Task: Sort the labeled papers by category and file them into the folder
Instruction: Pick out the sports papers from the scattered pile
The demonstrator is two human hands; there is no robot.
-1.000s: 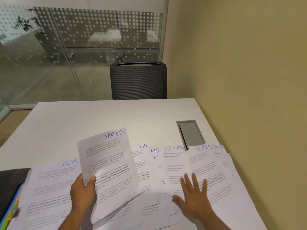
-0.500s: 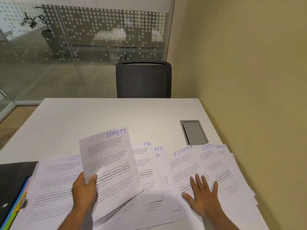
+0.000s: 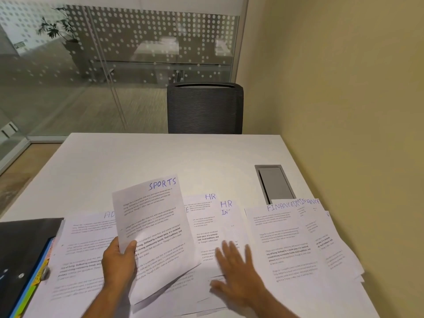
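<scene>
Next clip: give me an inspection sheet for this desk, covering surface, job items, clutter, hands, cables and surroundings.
Surface: white table, far half bare, closed grey hatch set in at right.
Job's things: labelled papers fanned overlapping along the near edge, marked HR, FINANCE, ADMIN; SPORTS sheet lifted; folder at left edge.
Clutter: nothing seen.
Hands: left hand pinches the SPORTS sheet; right hand open, fingers spread over the papers, blurred.
Cables: nothing seen.
Surroundings: dark chair opposite, glass partition, yellow wall.
</scene>
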